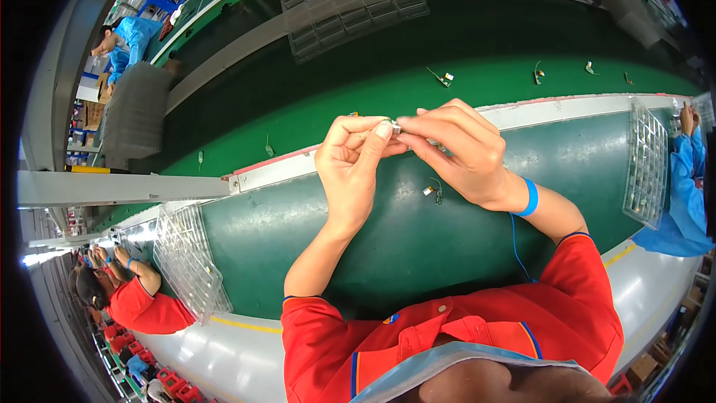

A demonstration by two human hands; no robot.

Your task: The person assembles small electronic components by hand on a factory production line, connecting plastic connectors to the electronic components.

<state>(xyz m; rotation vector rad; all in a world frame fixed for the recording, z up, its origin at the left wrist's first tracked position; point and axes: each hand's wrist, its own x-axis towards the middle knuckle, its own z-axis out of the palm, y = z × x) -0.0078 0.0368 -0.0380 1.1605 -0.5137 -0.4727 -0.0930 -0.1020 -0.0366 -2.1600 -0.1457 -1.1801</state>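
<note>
My left hand (347, 168) and my right hand (473, 160) meet over the far edge of the green bench. Between their fingertips they pinch a small silvery electronic part (395, 127); the fingers cover much of it, so its exact kind does not show. Thumb and forefinger of the left hand press on one side, and those of the right hand hold the other. On the bench mat just below the right hand lies a small circuit board (438, 197) with a thin wire and a little silver-white block (427, 190) beside it.
Beyond a pale rail (552, 110) runs a green conveyor belt (358, 89) carrying several small wired boards (445, 79). Clear compartment trays stand at the left (192, 265), right (646, 164) and far side (350, 7). A blue wrist strap (531, 198) trails a cord. Co-workers sit on both sides.
</note>
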